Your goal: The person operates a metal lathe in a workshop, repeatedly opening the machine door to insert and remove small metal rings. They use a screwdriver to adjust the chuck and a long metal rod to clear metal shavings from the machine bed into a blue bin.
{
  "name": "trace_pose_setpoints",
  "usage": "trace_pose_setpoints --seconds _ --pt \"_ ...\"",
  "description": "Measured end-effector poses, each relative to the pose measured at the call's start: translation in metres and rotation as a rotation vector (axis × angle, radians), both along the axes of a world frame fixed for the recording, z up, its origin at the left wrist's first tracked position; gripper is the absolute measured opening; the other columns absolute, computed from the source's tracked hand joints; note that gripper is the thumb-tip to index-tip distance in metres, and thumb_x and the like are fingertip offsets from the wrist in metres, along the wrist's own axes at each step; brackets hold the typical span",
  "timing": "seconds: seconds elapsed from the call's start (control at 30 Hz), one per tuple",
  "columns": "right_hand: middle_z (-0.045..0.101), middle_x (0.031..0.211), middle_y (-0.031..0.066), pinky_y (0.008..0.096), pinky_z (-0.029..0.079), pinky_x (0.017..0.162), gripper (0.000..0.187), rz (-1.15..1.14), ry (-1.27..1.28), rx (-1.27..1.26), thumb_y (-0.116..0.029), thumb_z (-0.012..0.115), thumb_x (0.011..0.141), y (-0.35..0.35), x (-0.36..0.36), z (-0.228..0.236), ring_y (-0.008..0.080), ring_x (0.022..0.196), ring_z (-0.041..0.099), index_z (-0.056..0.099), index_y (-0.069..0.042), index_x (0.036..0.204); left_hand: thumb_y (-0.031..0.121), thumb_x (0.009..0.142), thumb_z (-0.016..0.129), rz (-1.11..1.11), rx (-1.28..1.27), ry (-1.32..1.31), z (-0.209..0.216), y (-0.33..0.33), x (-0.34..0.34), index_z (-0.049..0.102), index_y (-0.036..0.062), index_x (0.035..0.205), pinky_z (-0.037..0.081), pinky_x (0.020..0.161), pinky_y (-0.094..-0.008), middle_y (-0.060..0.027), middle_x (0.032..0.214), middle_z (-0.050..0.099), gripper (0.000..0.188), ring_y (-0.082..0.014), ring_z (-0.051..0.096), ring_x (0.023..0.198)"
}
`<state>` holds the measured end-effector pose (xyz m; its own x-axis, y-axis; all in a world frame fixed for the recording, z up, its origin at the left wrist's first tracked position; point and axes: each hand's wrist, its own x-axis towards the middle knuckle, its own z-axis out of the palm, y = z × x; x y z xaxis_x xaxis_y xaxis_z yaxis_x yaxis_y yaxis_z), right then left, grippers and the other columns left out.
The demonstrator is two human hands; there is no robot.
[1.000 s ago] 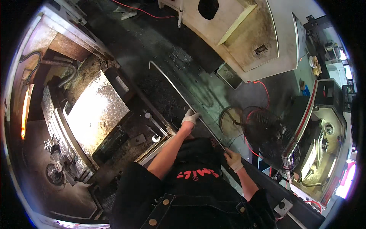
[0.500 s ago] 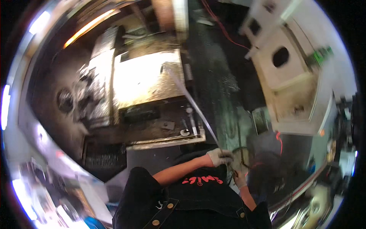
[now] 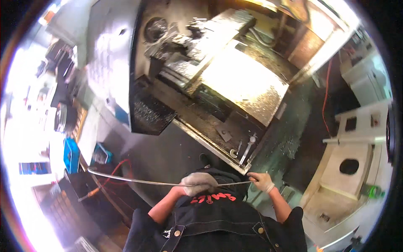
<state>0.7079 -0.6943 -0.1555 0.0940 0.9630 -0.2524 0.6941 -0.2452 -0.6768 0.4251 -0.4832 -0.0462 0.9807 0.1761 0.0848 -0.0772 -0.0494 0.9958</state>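
Note:
A long thin metal rod [image 3: 142, 181] lies level in front of my body, with a small bend at its left end. My left hand [image 3: 199, 184], in a pale grey work glove, is closed around the rod near its middle. At the rod's right end my right hand [image 3: 263, 182], also gloved, has its fingers wrapped round it. Beyond my hands, on the ledge of an open metal-cutting machine, lies a caliper [image 3: 247, 150]; a small C-shaped metal piece [image 3: 234, 153] sits beside it.
Metal chips cover the machine's bright slanted cover [image 3: 247, 80] and fill a dark tray [image 3: 151, 111]. A blue bin [image 3: 71, 154] stands at left near a red cord. At right are a pale cabinet panel [image 3: 348, 166] with round holes and a green bottle [image 3: 372, 191].
My body has turned left, away from the machine. The rod has swung from pointing into the machine to lying across my front, its far end now at left.

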Motion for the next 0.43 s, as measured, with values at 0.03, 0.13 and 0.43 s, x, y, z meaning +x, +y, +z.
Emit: trace_pose_setpoints --seconds 0.03,0.13,0.43 --pt "0.063 0.078 0.011 0.0333 0.049 0.06 0.022 0.076 0.029 -0.027 -0.023 0.058 0.077 0.019 -0.002 0.0 0.0254 0.069 0.062 0.063 -0.014 0.097 0.009 0.082 0.051 0.176 -0.167 0.093 -0.001 -0.001 -0.02 0.059 -0.002 0.095 0.045 0.076 -0.033 -0.0126 0.092 0.061 0.019 -0.0229 0.058 0.084" --pt "0.062 0.073 0.011 0.0316 0.047 0.057 0.027 0.322 0.071 -0.07 -0.02 0.061 0.076 0.07 -0.022 0.016 0.024 0.063 0.061 0.061 -0.015 0.102 0.027 0.084 0.054 0.708 -0.508 -0.067 -0.015 0.002 -0.072 0.054 -0.0057 0.105 0.047 0.063 -0.0318 -0.0126 0.078 0.06 0.039 -0.0211 0.058 0.069" --pt "0.065 0.084 0.0128 0.0293 0.048 0.06 0.028 0.513 0.195 -0.104 -0.014 0.061 0.078 0.18 -0.128 0.029 0.0182 0.071 0.064 0.06 -0.009 0.105 0.029 0.084 0.054 1.256 -0.454 -0.07 -0.033 0.073 -0.212 0.049 -0.0034 0.113 0.046 0.062 -0.0298 -0.0081 0.062 0.054 0.044 -0.0204 0.055 0.061"
